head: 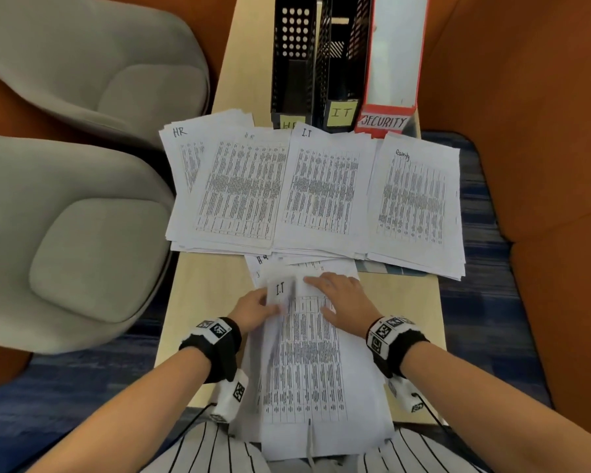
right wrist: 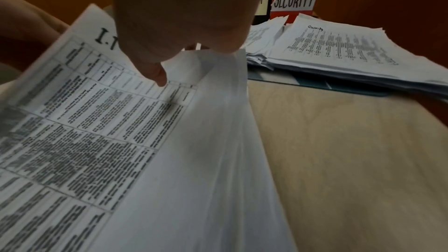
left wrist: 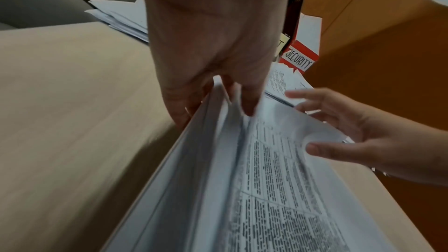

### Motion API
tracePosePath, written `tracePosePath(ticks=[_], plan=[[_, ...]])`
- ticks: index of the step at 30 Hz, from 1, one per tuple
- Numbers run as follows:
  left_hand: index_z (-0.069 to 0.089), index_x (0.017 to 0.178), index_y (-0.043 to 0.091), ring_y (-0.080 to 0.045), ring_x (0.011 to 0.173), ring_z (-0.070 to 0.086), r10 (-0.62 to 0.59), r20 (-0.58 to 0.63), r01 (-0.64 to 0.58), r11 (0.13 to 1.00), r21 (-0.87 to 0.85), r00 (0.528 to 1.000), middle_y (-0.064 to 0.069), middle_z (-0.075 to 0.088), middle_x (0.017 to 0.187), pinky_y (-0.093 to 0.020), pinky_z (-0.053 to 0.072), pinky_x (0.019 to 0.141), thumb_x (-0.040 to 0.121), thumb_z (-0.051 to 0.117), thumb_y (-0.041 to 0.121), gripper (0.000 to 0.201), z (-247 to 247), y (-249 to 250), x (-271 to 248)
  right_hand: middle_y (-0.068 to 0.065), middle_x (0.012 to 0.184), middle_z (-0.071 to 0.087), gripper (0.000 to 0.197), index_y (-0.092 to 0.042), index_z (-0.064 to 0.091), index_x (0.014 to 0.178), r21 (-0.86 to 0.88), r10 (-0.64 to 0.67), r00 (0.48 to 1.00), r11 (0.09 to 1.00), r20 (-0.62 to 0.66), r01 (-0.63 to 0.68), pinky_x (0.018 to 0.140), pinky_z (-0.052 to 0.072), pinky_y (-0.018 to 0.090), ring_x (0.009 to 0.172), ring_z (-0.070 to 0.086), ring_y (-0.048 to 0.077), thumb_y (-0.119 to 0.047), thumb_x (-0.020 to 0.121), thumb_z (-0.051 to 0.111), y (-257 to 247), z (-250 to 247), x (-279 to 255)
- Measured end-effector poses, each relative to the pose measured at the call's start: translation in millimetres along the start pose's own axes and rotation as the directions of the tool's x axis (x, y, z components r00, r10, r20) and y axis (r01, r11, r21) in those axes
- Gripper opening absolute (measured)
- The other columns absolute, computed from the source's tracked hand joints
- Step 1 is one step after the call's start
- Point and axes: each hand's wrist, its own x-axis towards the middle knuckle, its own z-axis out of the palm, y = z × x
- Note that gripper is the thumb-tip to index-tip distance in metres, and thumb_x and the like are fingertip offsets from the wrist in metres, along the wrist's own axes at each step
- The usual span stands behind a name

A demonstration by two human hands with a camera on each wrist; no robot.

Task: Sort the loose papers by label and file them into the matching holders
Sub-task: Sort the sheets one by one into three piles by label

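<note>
The loose stack (head: 307, 363) lies in front of me, its top sheet (right wrist: 101, 102) marked "I.T". My left hand (head: 261, 307) pinches the raised left edge of the top sheets (left wrist: 218, 122) between thumb and fingers. My right hand (head: 338, 298) rests flat on the same stack with its fingers spread, and its thumb (right wrist: 157, 78) presses the I.T sheet. Beyond lie three sorted piles: HR (head: 232, 189), I.T (head: 325, 189) and Security (head: 417, 199). Behind them stand the black HR holder (head: 292, 63), the black IT holder (head: 343, 63) and the red SECURITY holder (head: 389, 63).
The narrow wooden table (head: 202, 291) has two grey seat cushions (head: 82, 250) to its left and an orange wall (head: 526, 131) to its right. A dark folder (right wrist: 315, 83) peeks out under the Security pile. The piles overhang both table edges.
</note>
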Motion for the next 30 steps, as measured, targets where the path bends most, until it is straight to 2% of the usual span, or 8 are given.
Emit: tracePosePath(ticks=[3,8,10,13,16,18,21,30], plan=[[0.066,0.112,0.011,-0.015,0.101,0.063,0.141,0.059,-0.142,0.99,0.004,0.988,-0.007,0.069,0.112,-0.038,0.05,0.097,0.079,0.059,0.03,0.038,2.5,2.3,-3.5,0.0,0.126,0.053,0.069,-0.031,0.023,0.148,0.057,0.074,0.997,0.996,-0.015,-0.073,0.102,0.033,0.042,0.114,0.05,0.02,-0.032,0.086,0.051,-0.4,-4.0,5.3],[0.067,0.109,0.018,0.006,0.105,0.06,0.334,-0.015,-0.334,0.943,-0.009,0.943,0.01,0.066,0.109,-0.014,0.047,0.09,0.085,0.058,0.007,0.028,7.2,9.3,-0.1,0.0,0.116,0.066,0.046,-0.027,0.048,0.132,0.208,0.067,0.996,0.975,0.066,-0.08,0.098,0.04,0.041,0.105,0.061,0.021,-0.017,0.088,0.049,-2.4,-25.4,26.4],[0.066,0.093,0.02,-0.003,0.095,0.062,0.259,-0.072,-0.258,0.966,0.011,0.963,0.004,0.064,0.101,-0.023,0.048,0.086,0.085,0.061,0.028,0.012,3.5,8.4,1.6,0.004,0.112,0.069,0.033,-0.018,0.058,0.121,0.173,0.056,0.998,0.983,0.032,-0.061,0.095,0.044,0.04,0.101,0.063,0.024,-0.014,0.091,0.047,0.0,-33.9,32.6],[0.061,0.081,0.034,-0.014,0.098,0.051,0.089,0.026,-0.087,0.994,-0.059,0.996,-0.001,0.057,0.103,-0.032,0.04,0.09,0.081,0.042,0.074,0.044,-2.0,10.5,-0.8,0.009,0.098,0.069,0.027,-0.012,0.062,0.112,0.301,0.186,0.983,0.937,0.011,-0.18,0.077,0.049,0.032,0.073,0.061,0.021,-0.008,0.089,0.047,8.7,-41.7,35.0],[0.061,0.121,0.026,-0.008,0.118,0.043,0.05,-0.044,-0.058,0.979,-0.196,0.998,0.011,0.05,0.126,-0.035,0.031,0.106,0.098,0.031,0.054,0.048,-7.5,8.0,1.2,0.01,0.088,0.066,0.021,-0.018,0.058,0.097,0.459,0.294,0.955,0.845,0.029,-0.274,0.053,0.04,0.024,0.051,0.047,0.01,-0.003,0.084,0.049,20.9,-42.3,31.4],[0.057,0.116,0.034,-0.012,0.092,0.052,0.073,-0.154,-0.106,0.97,-0.218,0.985,0.005,0.055,0.101,-0.028,0.042,0.084,0.1,0.043,0.032,0.022,-11.4,3.6,4.2,0.005,0.079,0.063,0.023,-0.019,0.056,0.083,0.495,0.341,0.94,0.815,0.012,-0.302,0.046,0.036,0.021,0.051,0.046,0.01,0.003,0.081,0.048,27.8,-41.0,27.0],[0.044,0.114,0.044,-0.008,0.052,0.036,0.084,-0.178,-0.13,0.955,-0.267,0.98,0.003,0.035,0.068,-0.016,0.035,0.053,0.093,0.049,-0.001,0.05,-11.4,-6.9,5.5,-0.007,0.067,0.054,0.034,-0.023,0.052,0.069,0.515,0.387,0.922,0.793,-0.013,-0.325,0.048,0.033,0.022,0.053,0.045,0.009,0.008,0.079,0.043,29.7,-42.6,23.7],[0.054,0.103,0.016,-0.006,0.067,0.059,0.012,-0.192,-0.07,0.951,-0.301,0.981,0.001,0.065,0.085,-0.014,0.045,0.056,0.093,0.052,0.003,0.016,-5.4,-3.3,2.7,0.0,0.081,0.058,0.007,-0.021,0.06,0.081,0.42,0.386,0.921,0.845,-0.049,-0.331,0.07,0.043,0.03,0.081,0.056,0.023,-0.017,0.084,0.054,24.4,-32.9,28.7]])
